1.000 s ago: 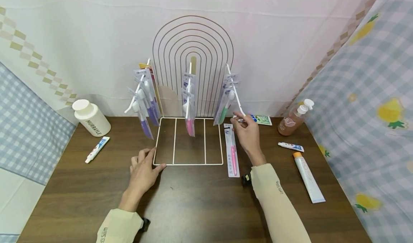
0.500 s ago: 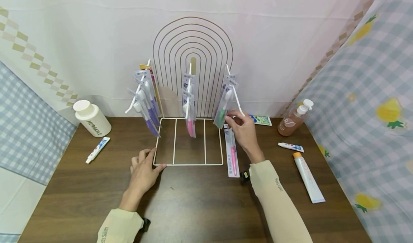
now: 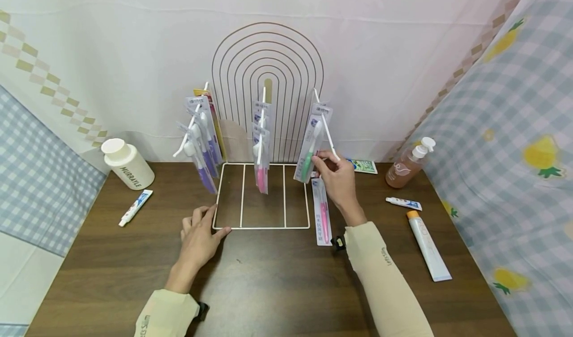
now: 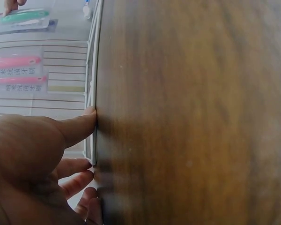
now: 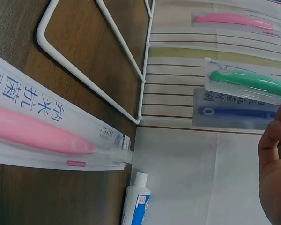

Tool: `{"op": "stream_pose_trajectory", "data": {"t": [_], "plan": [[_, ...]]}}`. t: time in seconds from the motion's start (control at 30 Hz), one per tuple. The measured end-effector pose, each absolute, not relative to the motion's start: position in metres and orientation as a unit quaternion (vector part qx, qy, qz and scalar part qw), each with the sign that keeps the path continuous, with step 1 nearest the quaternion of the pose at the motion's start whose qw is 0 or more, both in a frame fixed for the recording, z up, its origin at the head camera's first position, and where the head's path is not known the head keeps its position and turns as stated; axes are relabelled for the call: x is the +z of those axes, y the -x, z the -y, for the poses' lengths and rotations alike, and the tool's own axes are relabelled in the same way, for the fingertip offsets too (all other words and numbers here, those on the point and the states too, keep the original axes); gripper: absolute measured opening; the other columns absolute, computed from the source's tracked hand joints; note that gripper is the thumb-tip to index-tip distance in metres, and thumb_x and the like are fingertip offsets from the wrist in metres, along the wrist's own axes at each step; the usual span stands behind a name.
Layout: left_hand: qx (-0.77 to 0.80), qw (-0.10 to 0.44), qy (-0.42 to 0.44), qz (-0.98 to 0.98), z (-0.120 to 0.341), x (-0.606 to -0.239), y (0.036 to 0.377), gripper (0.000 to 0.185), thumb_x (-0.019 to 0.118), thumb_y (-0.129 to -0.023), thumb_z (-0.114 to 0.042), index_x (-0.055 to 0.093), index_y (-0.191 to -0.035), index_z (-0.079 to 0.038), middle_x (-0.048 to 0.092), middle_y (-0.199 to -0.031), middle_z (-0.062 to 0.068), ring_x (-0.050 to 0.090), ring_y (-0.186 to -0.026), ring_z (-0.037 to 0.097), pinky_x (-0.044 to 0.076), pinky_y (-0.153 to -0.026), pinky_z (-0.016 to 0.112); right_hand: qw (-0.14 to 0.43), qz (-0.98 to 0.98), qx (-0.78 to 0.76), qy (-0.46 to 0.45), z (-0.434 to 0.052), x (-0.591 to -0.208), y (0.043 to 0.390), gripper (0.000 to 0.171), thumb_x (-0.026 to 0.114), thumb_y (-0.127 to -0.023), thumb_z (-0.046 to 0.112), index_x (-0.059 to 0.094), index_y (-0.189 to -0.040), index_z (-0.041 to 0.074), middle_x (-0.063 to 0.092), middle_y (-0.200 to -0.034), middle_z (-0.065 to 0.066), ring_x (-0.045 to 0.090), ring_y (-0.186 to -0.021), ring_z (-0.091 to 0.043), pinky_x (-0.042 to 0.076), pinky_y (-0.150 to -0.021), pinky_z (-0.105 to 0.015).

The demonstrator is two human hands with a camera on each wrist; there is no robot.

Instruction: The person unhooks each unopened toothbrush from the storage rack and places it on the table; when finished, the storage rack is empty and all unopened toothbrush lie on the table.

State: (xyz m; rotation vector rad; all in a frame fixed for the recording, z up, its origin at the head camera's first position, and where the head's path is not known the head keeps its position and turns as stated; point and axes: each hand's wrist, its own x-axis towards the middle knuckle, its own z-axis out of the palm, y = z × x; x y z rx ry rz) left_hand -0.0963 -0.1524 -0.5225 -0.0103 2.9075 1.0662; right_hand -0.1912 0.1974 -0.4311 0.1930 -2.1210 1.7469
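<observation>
A white wire rack [image 3: 261, 226] stands on the brown table, with packed toothbrushes hanging from its three hooks. My right hand [image 3: 323, 162] pinches the lower part of the green toothbrush pack [image 3: 309, 145] hanging on the right hook [image 3: 328, 134]. In the right wrist view the green pack [image 5: 248, 83] hangs in front of a blue one [image 5: 234, 112], with my right hand [image 5: 276, 164] at the frame's edge. My left hand [image 3: 203, 220] lies flat on the table, fingers against the rack's front-left corner [image 4: 94, 136]. A pink toothbrush pack [image 3: 321, 210] lies flat beside the rack.
A white bottle [image 3: 127, 165] and a small tube [image 3: 134, 207] are at the left. At the right are a pump bottle [image 3: 408, 165], a small tube [image 3: 403, 203], a long tube [image 3: 429, 247] and a green sachet [image 3: 364, 166]. Fabric screens close in three sides.
My right hand has moved left from the tip of the right hook to the green toothbrush pack and taken hold of it. The left hand has stayed put.
</observation>
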Motion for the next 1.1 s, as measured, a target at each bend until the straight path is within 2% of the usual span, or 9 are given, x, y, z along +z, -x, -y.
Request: {"op": "stream_pose_trajectory", "data": {"t": [0.1,0.17,0.57,0.73,1.1], "plan": [[0.341,0.023,0.003,-0.94,0.152,-0.522,0.096,0.079,0.08,-0.106,-0.032,0.046,-0.171,0.0,0.044,-0.168,0.026,0.037,-0.132,0.053,0.036,-0.107,0.071,0.211,0.738,0.636,-0.076,-0.201,-0.431,0.189,0.016,0.078,-0.104,-0.004,0.08,-0.112,-0.018,0.071,-0.084,0.008,0.063,-0.063,0.0,0.054,-0.06,-0.017],[0.339,0.023,0.003,-0.94,0.152,-0.522,0.096,0.079,0.08,-0.107,-0.032,0.046,-0.171,0.0,0.044,-0.168,0.026,0.037,-0.132,0.052,0.037,-0.106,0.07,0.223,0.729,0.642,-0.08,-0.205,-0.432,0.187,0.016,0.077,-0.103,-0.006,0.079,-0.112,-0.019,0.068,-0.084,0.012,0.062,-0.063,0.0,0.053,-0.06,-0.016],[0.34,0.027,0.005,-0.94,0.15,-0.521,0.095,0.079,0.079,-0.107,-0.03,0.045,-0.171,0.001,0.042,-0.169,0.026,0.036,-0.134,0.053,0.036,-0.106,0.07,0.255,0.712,0.651,-0.066,-0.235,-0.436,0.173,0.015,0.076,-0.104,-0.006,0.077,-0.109,-0.021,0.069,-0.078,0.013,0.06,-0.058,-0.001,0.049,-0.053,-0.013],[0.34,0.031,0.008,-0.94,0.148,-0.515,0.094,0.078,0.08,-0.106,-0.031,0.047,-0.17,0.001,0.044,-0.168,0.027,0.037,-0.134,0.054,0.036,-0.105,0.07,0.229,0.727,0.647,-0.022,-0.254,-0.452,0.164,0.018,0.077,-0.106,-0.001,0.078,-0.11,-0.019,0.066,-0.073,0.012,0.055,-0.058,-0.001,0.045,-0.054,-0.014],[0.339,0.028,0.007,-0.94,0.148,-0.517,0.095,0.079,0.08,-0.107,-0.029,0.046,-0.171,0.002,0.042,-0.169,0.027,0.036,-0.134,0.054,0.036,-0.105,0.07,0.111,0.784,0.606,0.071,-0.292,-0.498,0.139,0.026,0.077,-0.11,0.012,0.079,-0.111,-0.015,0.058,-0.066,0.008,0.051,-0.061,-0.004,0.039,-0.056,-0.019]]}}
